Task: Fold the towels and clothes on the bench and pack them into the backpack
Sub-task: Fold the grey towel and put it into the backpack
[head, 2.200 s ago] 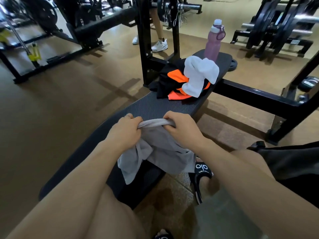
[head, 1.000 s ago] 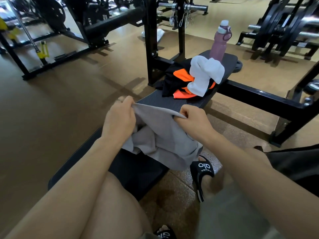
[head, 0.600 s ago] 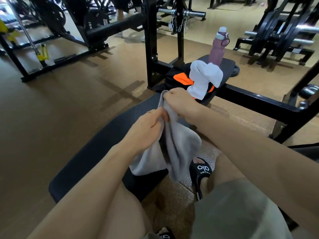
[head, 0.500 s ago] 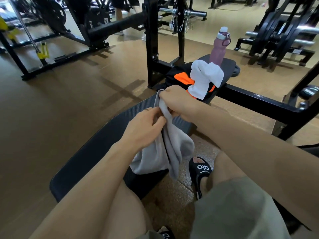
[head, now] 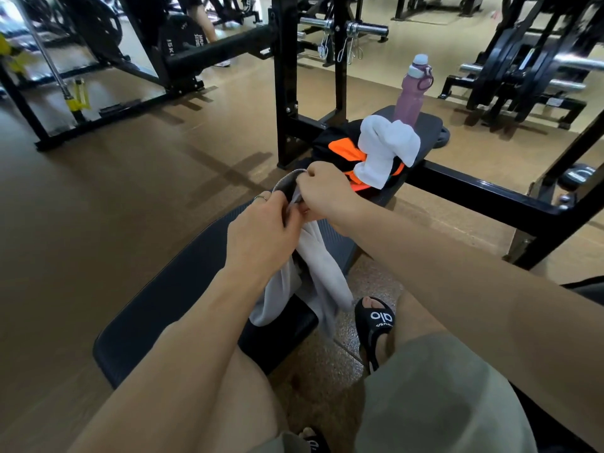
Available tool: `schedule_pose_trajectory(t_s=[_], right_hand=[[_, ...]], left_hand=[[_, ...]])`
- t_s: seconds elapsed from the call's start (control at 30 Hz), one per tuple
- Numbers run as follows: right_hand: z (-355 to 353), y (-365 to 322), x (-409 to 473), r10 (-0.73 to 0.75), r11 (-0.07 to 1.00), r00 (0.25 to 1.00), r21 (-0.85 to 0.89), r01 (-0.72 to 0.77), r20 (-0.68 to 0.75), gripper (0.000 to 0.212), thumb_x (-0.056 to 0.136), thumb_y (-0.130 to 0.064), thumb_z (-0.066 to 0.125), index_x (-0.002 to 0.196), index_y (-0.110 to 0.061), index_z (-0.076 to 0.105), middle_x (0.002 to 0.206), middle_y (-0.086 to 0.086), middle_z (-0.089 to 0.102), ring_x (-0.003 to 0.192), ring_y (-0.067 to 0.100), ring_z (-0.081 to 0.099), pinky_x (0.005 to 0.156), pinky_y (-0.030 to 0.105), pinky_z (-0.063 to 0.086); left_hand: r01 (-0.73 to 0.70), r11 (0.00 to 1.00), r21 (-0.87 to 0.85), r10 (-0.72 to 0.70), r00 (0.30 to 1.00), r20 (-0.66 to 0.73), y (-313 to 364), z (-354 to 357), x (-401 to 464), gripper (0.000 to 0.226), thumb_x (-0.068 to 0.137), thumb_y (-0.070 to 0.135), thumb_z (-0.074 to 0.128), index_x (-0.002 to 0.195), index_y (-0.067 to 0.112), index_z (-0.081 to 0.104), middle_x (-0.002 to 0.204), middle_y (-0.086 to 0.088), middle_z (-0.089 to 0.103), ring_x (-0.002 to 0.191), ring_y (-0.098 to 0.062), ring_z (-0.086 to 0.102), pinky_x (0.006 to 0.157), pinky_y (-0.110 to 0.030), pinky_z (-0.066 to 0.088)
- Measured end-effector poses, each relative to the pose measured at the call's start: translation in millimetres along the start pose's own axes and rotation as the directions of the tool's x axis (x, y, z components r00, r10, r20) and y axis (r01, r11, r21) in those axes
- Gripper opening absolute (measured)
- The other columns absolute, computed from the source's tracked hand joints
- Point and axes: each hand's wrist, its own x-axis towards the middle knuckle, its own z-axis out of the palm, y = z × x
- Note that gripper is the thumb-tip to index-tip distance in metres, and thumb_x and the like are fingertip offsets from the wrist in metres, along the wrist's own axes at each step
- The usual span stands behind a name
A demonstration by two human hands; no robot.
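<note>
Both arms stretched forward; left hand (head: 261, 228) and right hand (head: 323, 194) close together, fingers pinching grey towel (head: 318, 266).

The soft cloth towel (head: 318, 266) is light grey. The long padded bench (head: 183, 289) is dark grey with tiny lines. The crumpled shirt (head: 343, 152) is black and bright orange. The fluffy towel (head: 385, 148) is white. The tall water bottle (head: 411, 93) is pink-purple. The strappy sandal (head: 376, 322) is black with white letters.
</note>
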Motion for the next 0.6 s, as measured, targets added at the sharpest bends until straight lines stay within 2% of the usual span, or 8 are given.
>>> schedule_pose_trajectory(t_s=[0.07,0.13,0.2,0.27,0.37,0.43,0.5,0.6], right_hand=[[2,-1,0,-0.043,0.999,0.997,-0.011,0.042,-0.06,0.023,0.098,-0.018,0.042,0.076,-0.014,0.047,0.086,0.009,0.059,0.088,0.029,0.061,0.079,0.041,0.052],[3,0,-4,-0.105,0.994,0.99,-0.033,0.102,-0.092,0.027,0.101,-0.017,0.042,0.074,-0.017,0.042,0.078,-0.001,0.049,0.076,0.016,0.049,0.063,0.026,0.038],[4,1,-8,-0.165,0.986,0.981,-0.053,0.16,-0.1,0.032,0.101,-0.018,0.043,0.07,-0.023,0.036,0.074,-0.006,0.044,0.066,0.008,0.041,0.056,0.022,0.029],[5,-1,-13,-0.241,0.966,0.962,-0.127,0.225,-0.126,0.035,0.101,-0.02,0.044,0.068,-0.026,0.034,0.069,-0.007,0.043,0.062,0.007,0.04,0.056,0.025,0.029],[2,-3,-18,-0.305,0.944,0.936,-0.183,0.273,-0.174,0.034,0.1,-0.021,0.045,0.066,-0.021,0.037,0.065,-0.004,0.046,0.064,0.017,0.047,0.06,0.037,0.04],[-2,-2,-17,-0.282,0.958,0.941,-0.108,0.265,-0.187,0.031,0.099,-0.02,0.045,0.069,-0.022,0.041,0.067,-0.003,0.051,0.066,0.018,0.056,0.064,0.041,0.051],[-6,-1,-15,-0.249,0.968,0.946,-0.027,0.249,-0.21,0.024,0.098,-0.023,0.044,0.074,-0.02,0.047,0.072,0.003,0.06,0.069,0.021,0.065,0.069,0.044,0.057],[-15,-5,-12,-0.251,0.965,0.93,0.006,0.262,-0.269,0.021,0.096,-0.025,0.043,0.08,-0.014,0.049,0.075,0.011,0.064,0.07,0.03,0.068,0.065,0.053,0.057]], left_hand=[[-0.003,1.0,0.023,0.004,1.0,-0.024,1,-1,-1,0.032,0.103,0.037,0.045,0.076,0.02,0.042,0.073,0.01,0.04,0.065,-0.017,0.045,0.058,-0.033,0.032],[-0.003,0.998,0.061,0.005,1.0,-0.028,1,-3,-1,0.033,0.103,0.038,0.043,0.076,0.019,0.044,0.073,0.009,0.041,0.063,-0.017,0.043,0.056,-0.033,0.03],[-0.015,0.994,0.108,0.019,0.999,-0.03,0,-3,-1,0.033,0.102,0.039,0.043,0.076,0.019,0.047,0.075,0.007,0.043,0.062,-0.018,0.042,0.055,-0.032,0.029],[-0.024,0.988,0.156,0.031,0.999,-0.043,-2,-4,0,0.032,0.101,0.038,0.045,0.077,0.017,0.051,0.075,0.006,0.045,0.063,-0.02,0.044,0.056,-0.032,0.031],[-0.003,0.982,0.191,0.012,0.999,-0.045,-4,-10,1,0.026,0.096,0.033,0.046,0.082,0.014,0.056,0.08,0.004,0.048,0.066,-0.022,0.046,0.058,-0.033,0.033],[-0.008,0.978,0.209,0.015,0.999,-0.034,-4,-15,1,0.029,0.092,0.035,0.04,0.083,0.013,0.056,0.083,0.001,0.051,0.066,-0.024,0.047,0.058,-0.034,0.036],[-0.019,0.972,0.232,0.022,1.0,-0.009,-3,-17,-1,0.021,0.09,0.028,0.044,0.083,0.012,0.055,0.086,-0.001,0.054,0.066,-0.024,0.047,0.058,-0.034,0.036],[-0.001,0.964,0.267,-0.01,0.999,0.04,-4,-16,-3,0.011,0.089,0.019,0.051,0.085,0.01,0.057,0.09,-0.003,0.055,0.07,-0.023,0.046,0.06,-0.035,0.038]])
